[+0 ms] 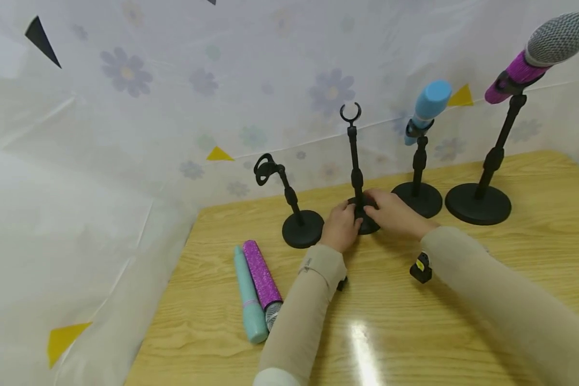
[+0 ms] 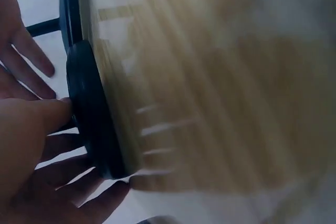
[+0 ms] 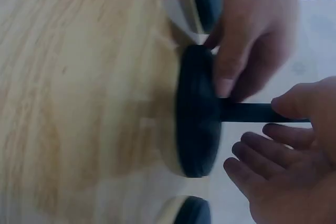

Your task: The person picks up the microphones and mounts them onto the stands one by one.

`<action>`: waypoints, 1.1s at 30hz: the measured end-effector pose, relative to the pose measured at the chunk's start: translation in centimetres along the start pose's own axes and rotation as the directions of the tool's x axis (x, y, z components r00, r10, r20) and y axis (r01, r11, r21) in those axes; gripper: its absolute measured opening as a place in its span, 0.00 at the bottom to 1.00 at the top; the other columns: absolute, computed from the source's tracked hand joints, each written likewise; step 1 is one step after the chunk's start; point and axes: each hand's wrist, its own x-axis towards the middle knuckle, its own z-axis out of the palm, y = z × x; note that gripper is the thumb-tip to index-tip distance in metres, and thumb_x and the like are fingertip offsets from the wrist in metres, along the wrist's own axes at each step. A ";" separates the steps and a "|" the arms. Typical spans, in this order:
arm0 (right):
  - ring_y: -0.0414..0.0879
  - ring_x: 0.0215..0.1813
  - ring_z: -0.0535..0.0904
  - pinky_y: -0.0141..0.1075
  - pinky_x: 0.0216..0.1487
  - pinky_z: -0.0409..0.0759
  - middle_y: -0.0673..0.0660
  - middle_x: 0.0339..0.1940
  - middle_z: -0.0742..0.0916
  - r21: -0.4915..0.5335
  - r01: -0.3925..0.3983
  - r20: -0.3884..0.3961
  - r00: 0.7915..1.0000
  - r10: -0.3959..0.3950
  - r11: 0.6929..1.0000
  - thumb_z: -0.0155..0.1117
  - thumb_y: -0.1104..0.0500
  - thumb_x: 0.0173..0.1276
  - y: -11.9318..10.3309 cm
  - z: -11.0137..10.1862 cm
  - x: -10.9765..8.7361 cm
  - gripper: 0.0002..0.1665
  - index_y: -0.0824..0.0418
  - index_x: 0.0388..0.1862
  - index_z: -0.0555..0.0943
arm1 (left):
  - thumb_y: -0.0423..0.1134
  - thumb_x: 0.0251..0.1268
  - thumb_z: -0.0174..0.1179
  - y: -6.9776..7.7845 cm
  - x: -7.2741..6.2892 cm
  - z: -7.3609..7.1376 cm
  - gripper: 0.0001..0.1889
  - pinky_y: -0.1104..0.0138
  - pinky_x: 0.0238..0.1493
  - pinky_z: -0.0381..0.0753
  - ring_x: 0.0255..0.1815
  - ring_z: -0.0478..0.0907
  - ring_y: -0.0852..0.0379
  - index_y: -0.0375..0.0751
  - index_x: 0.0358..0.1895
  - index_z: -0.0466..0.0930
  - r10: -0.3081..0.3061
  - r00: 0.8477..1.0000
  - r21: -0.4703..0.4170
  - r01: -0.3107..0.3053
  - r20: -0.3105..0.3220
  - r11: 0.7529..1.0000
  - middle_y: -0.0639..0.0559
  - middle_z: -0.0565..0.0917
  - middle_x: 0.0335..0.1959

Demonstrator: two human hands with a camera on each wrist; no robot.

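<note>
A black desktop microphone stand (image 1: pixel 356 174) with an unfilled ring clip on top stands between my hands. My left hand (image 1: pixel 340 228) grips its round base (image 2: pixel 94 114) by the edge, thumb on the upper face and fingers round the rim. Around the other side of the pole is my right hand (image 1: pixel 395 214). In the right wrist view its fingers (image 3: pixel 265 153) are loosely extended close beside the pole, and its thumb overlaps the pole. A shorter stand (image 1: pixel 303 228) with a tilted, unfilled clip is just left of my left hand.
To the right, one stand (image 1: pixel 417 198) bears a blue microphone (image 1: pixel 431 102), and another stand (image 1: pixel 479 203) bears a purple microphone with a silver head (image 1: pixel 559 40). A teal microphone (image 1: pixel 249 295) and a glittery pink one (image 1: pixel 262 271) lie at the left of the wooden table (image 1: pixel 198 343). Patterned sheeting hangs behind.
</note>
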 end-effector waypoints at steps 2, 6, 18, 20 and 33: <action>0.68 0.65 0.77 0.61 0.63 0.77 0.74 0.66 0.78 -0.043 0.031 0.013 0.999 -0.030 0.999 0.51 0.64 0.79 0.4 0.7 0.5 0.25 0.73 0.70 0.67 | 0.49 0.78 0.53 0.1 -0.2 -0.3 0.23 0.67 0.63 0.82 0.66 0.78 0.55 0.43 0.69 0.74 0.021 1.000 0.085 -0.020 -0.006 0.996 0.48 0.77 0.68; 0.69 0.65 0.77 0.61 0.64 0.76 0.75 0.65 0.79 -0.128 0.086 0.021 0.996 -0.084 0.988 0.56 0.68 0.75 1.3 1.0 0.3 0.27 0.73 0.70 0.66 | 0.50 0.77 0.53 0.9 -0.3 -0.9 0.20 0.68 0.54 0.86 0.58 0.83 0.56 0.45 0.64 0.78 0.029 0.999 0.139 -0.032 0.020 0.990 0.50 0.81 0.59; 0.69 0.64 0.78 0.61 0.65 0.76 0.75 0.65 0.79 -0.164 0.148 0.029 0.989 -0.145 0.975 0.62 0.68 0.71 1.6 0.8 -1.6 0.31 0.73 0.71 0.66 | 0.53 0.72 0.59 2.1 -1.3 -1.4 0.20 0.68 0.43 0.88 0.45 0.87 0.56 0.43 0.56 0.83 0.052 0.998 0.238 -0.062 0.046 0.969 0.49 0.87 0.47; 0.69 0.64 0.78 0.61 0.65 0.76 0.75 0.65 0.79 -0.169 0.154 0.033 0.988 -0.151 0.973 0.63 0.67 0.71 1.6 0.9 -2.0 0.32 0.73 0.71 0.66 | 0.54 0.71 0.59 2.3 -1.7 -1.4 0.20 0.67 0.42 0.88 0.44 0.87 0.55 0.44 0.54 0.84 0.051 0.998 0.258 -0.059 0.036 0.964 0.50 0.87 0.45; 0.64 0.62 0.80 0.59 0.60 0.80 0.70 0.62 0.81 -0.211 0.185 0.022 0.982 -0.185 0.960 0.65 0.68 0.69 1.8 0.9 -5.9 0.28 0.69 0.67 0.70 | 0.58 0.67 0.62 4.3 -4.1 -1.8 0.22 0.66 0.41 0.88 0.41 0.86 0.54 0.45 0.52 0.86 0.088 0.993 0.306 -0.106 0.074 0.946 0.49 0.87 0.43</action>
